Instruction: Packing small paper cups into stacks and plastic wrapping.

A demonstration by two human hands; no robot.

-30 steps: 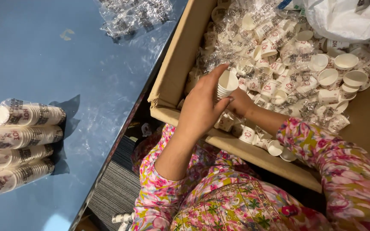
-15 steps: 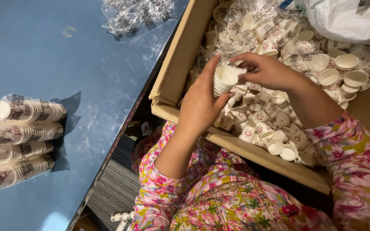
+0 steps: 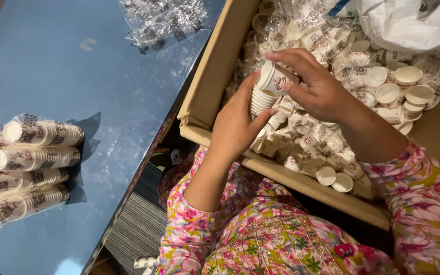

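Head view: left hand grips a nested stack of small paper cups over the cardboard box; right hand, fingers pinched, tilts one paper cup onto its top. Seating it calls for straightening the cup.

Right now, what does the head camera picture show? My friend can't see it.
The left hand holds a stack of small paper cups while the right hand tilts one more cup onto it, above a cardboard box full of loose cups. Wrapped cup stacks lie on a blue table.
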